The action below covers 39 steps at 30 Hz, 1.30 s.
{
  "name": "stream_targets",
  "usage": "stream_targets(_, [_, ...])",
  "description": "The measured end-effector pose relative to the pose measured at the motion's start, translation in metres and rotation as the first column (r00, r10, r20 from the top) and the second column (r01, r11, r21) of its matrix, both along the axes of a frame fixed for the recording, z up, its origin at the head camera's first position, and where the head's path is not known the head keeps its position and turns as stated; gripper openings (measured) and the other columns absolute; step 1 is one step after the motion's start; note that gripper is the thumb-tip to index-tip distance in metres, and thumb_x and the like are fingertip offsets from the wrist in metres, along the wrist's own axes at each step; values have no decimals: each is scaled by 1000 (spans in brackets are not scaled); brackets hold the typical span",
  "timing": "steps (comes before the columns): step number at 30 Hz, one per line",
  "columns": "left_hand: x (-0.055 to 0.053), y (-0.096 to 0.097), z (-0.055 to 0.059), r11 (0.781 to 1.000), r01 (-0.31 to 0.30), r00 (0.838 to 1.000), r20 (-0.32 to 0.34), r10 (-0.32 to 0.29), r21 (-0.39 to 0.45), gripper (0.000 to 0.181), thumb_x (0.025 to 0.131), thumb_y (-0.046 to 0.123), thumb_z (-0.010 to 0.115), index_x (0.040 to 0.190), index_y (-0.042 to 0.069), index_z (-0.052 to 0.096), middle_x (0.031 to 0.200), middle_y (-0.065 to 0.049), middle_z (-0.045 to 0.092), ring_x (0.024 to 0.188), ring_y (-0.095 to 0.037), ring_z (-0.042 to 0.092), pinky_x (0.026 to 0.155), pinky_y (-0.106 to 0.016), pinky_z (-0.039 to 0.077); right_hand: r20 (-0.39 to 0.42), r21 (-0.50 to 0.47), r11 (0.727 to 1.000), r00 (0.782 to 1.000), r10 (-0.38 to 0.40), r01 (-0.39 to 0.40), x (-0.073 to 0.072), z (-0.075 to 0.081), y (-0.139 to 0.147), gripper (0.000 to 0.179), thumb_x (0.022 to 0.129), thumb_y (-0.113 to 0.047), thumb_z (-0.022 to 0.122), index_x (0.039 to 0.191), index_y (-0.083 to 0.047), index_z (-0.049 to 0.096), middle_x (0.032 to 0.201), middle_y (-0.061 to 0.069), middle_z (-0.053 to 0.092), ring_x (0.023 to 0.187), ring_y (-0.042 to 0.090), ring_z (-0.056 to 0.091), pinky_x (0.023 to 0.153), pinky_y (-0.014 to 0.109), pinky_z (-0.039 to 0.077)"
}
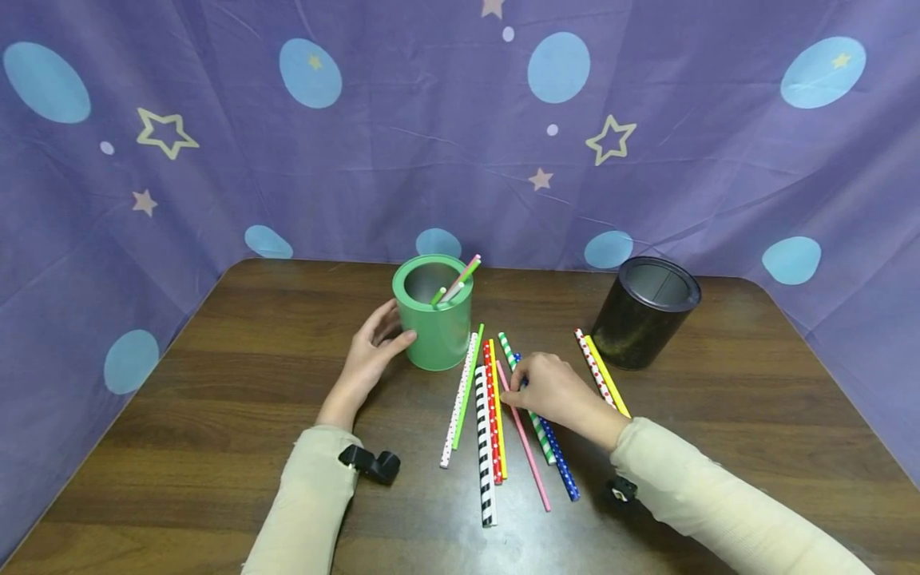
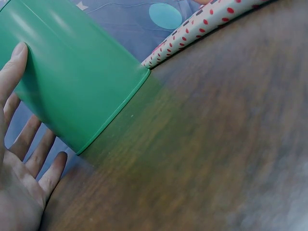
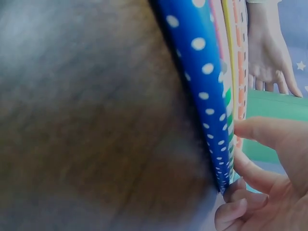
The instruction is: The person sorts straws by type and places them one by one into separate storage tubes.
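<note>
My left hand (image 1: 368, 359) is at the left side of a green can (image 1: 436, 339), thumb on its front wall and the other fingers loosely spread. Several straws (image 1: 463, 275) poke out of that can's top. Over the row of patterned straws on the table, my right hand (image 1: 561, 390) reaches down, thumb and forefinger at the pink straw (image 1: 533, 463); I cannot tell whether they pinch it. Beside it lie a yellow straw (image 1: 501, 443), a blue straw with white dots (image 3: 204, 84) and a green-striped straw (image 1: 542, 439).
Left of these lie red-dotted, black-striped (image 1: 485, 479), green (image 1: 467, 399) and pale spotted straws (image 1: 457, 415). A black can (image 1: 632, 327) stands at the back right, with a yellow straw (image 1: 607, 375) and a red-spotted straw (image 1: 591, 359) before it. A purple curtain (image 1: 460, 144) hangs behind the table.
</note>
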<state>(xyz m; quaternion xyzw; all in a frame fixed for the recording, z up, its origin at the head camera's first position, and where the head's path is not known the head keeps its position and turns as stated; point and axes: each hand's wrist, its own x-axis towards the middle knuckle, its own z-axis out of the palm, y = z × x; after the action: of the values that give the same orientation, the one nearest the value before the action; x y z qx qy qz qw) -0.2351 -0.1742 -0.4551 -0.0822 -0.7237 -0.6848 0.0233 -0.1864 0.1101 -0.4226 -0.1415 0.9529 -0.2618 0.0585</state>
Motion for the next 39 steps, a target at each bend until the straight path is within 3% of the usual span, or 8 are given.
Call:
stream_targets(11, [-1,0,-1,1000,0,1000,-5,0,-2,65,93,4,67,151,8,38,149,-15,44,133,-27,44,108,-43,36,44,65,997,998,-40,37,0,3,-6,23,78,-29,83,64,-15,70,80,4,55,66,16,52,54,29,43])
stream_targets(17, [-1,0,-2,1000,0,1000,1,0,-8,65,93,6,68,151,9,38,149,-15,44,134,-28,43,110,-45,35,73,63,997,996,-50,45,0,6,-6,24,79,-26,81,61,-17,69,72,1,56,51,11,50,46,26,40])
stream_targets(21, [-2,0,-2,1000,-1,1000,4,1,-5,65,93,6,68,151,9,38,149,-15,44,134,-27,42,110,-44,35,47,45,998,998,-52,50,0,8,-2,24,78,-23,79,58,-17,67,62,-3,56,48,9,46,47,26,39])
stream_targets(31, [-2,0,-2,1000,-5,1000,6,5,-11,66,93,6,68,151,8,37,150,-15,43,135,-28,42,110,-44,35,37,-119,992,999,-39,43,-5,20,11,14,79,-17,67,65,-14,66,56,-8,51,51,10,42,52,26,35])
stream_targets(39, [-1,0,-1,1000,-4,1000,8,5,-3,66,93,5,67,151,7,37,150,-16,43,135,-28,42,111,-44,34,46,-295,952,997,-66,77,-8,33,20,8,82,-14,66,78,-7,69,63,-4,62,60,11,54,59,28,44])
